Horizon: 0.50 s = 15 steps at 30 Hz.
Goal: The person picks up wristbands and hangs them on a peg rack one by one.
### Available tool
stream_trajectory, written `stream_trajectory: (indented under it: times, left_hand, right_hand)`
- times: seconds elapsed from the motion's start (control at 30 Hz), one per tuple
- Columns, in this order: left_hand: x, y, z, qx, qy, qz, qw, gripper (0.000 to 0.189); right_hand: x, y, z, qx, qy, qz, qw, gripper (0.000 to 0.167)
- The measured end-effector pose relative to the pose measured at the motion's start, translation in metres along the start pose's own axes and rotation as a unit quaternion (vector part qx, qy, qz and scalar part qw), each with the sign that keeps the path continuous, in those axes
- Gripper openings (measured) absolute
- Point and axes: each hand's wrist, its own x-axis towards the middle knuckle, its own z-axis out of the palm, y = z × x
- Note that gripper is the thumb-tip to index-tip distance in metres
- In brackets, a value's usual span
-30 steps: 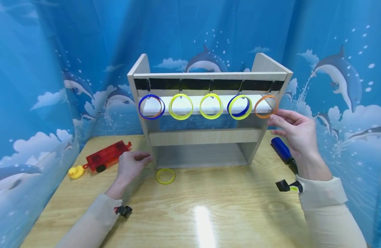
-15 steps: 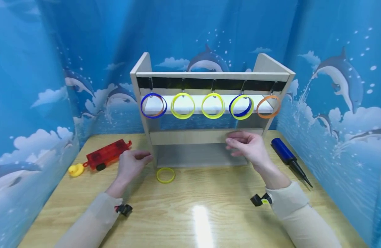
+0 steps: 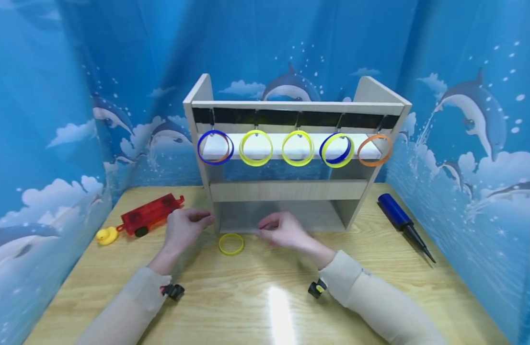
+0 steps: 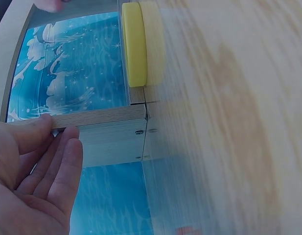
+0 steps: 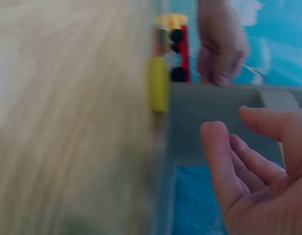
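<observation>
A wooden rack [image 3: 291, 190] stands at the back of the table. My left hand [image 3: 187, 230] pinches the front edge of its left side panel; the left wrist view shows the thumb and fingers [image 4: 67, 161] on either side of that edge. A yellow ring [image 3: 231, 244] lies flat on the table before the rack's lower left corner. My right hand [image 3: 286, 231], holding nothing, is over the table to the right of this ring, its thumb and fingers parted in the right wrist view. Blue, yellow and orange rings [image 3: 338, 165] hang from hooks along the rack's black strip.
To the left, a red toy wagon [image 3: 150, 213] lies beside my left hand, with a yellow toy duck [image 3: 107, 236] at its end. A blue and black hand pump [image 3: 405, 225] rests on the table's right side. Dolphin-print curtains [image 3: 291, 38] surround the table [image 3: 247, 297].
My right hand has left the orange ring on the rightmost hook and moved left and down toward the yellow ring on the table. My left hand has stayed at the rack's side.
</observation>
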Motion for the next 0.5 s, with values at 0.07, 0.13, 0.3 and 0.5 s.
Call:
stream_trajectory:
  times: [0.07, 0.13, 0.3, 0.5]
  left_hand:
    - [0.0, 0.0, 0.0, 0.0, 0.001, 0.0, 1.0, 0.02]
    - [-0.001, 0.0, 0.0, 0.0, 0.003, 0.001, 1.0, 0.02]
    - [-0.001, 0.0, 0.001, -0.001, 0.009, 0.011, 0.9999, 0.018]
    - [-0.001, -0.001, 0.001, 0.0, 0.011, 0.016, 0.9998, 0.017]
  right_hand:
    - [0.007, 0.001, 0.012, 0.002, -0.016, 0.006, 0.9999, 0.028]
    - [0.013, 0.001, 0.021, 0.003, -0.028, 0.015, 0.9995, 0.026]
    - [0.026, 0.002, 0.039, -0.007, -0.02, 0.061, 0.9979, 0.022]
    - [0.038, 0.006, 0.051, -0.04, -0.003, 0.067, 0.997, 0.017]
